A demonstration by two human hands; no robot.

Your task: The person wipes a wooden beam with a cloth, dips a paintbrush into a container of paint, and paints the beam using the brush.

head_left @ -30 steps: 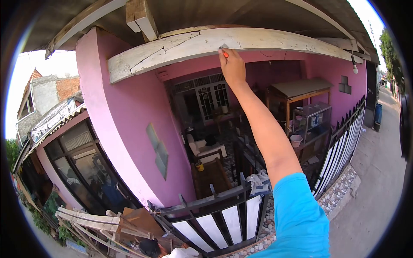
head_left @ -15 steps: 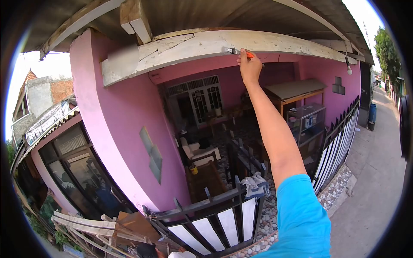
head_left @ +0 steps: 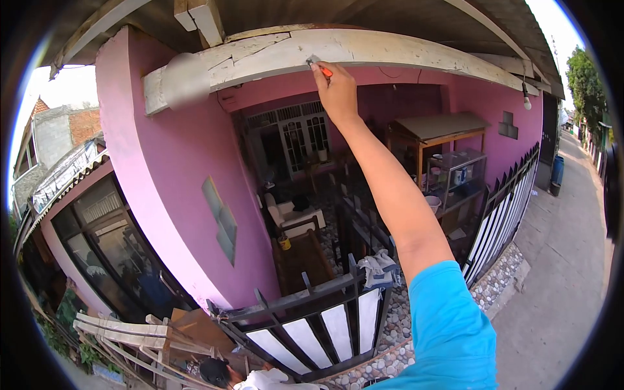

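Note:
My right hand [head_left: 335,91] is raised at the end of an outstretched arm in a blue sleeve. Its fingers are closed round the orange handle of a small paintbrush [head_left: 327,71]. The brush's pale tip meets the front face of a long whitish wooden beam [head_left: 390,52] under the roof, near the lower edge. Cracks and dark marks run along the beam, mostly toward its left end. My left hand is out of view.
A black-and-white metal fence [head_left: 302,312] with pointed bars stands below, a grey cloth [head_left: 379,270] draped over it. Another person [head_left: 218,374] is at the bottom edge, beside stacked wooden pieces [head_left: 123,328]. A light bulb [head_left: 526,103] hangs at the beam's right end.
My right hand has moved left along the beam with the paintbrush. The view has shifted slightly, and more of the other person shows at the bottom.

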